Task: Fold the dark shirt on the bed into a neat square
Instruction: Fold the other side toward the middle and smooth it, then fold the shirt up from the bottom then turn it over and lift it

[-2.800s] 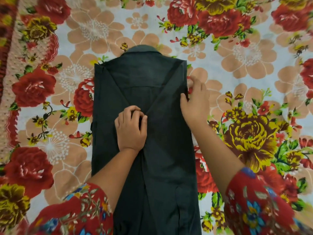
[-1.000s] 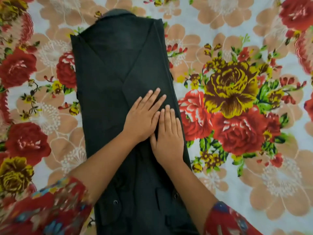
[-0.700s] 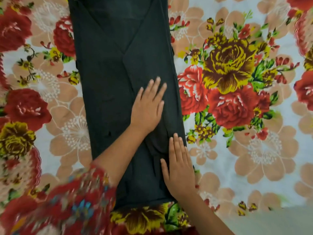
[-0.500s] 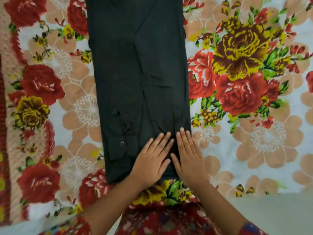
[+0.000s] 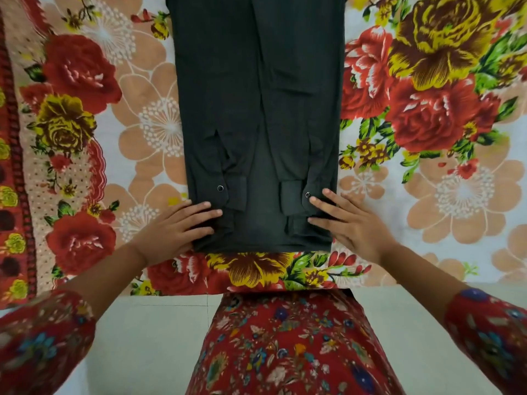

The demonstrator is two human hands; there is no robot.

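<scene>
Dark shirt (image 5: 256,109) lies on the floral sheet (image 5: 142,124) as a strip running from lower centre up past the top edge. Left hand (image 5: 174,232) and right hand (image 5: 350,223) press flat on its near corners, apart, equally close; thumbs possibly tucked under.

left hand (image 5: 174,230) flat, right hand (image 5: 352,223) flat

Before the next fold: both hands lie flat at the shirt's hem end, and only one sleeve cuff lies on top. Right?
No. Head view shows two cuffs on the shirt: left cuff, right cuff. Left hand and right hand lie flat at the hem.
</scene>
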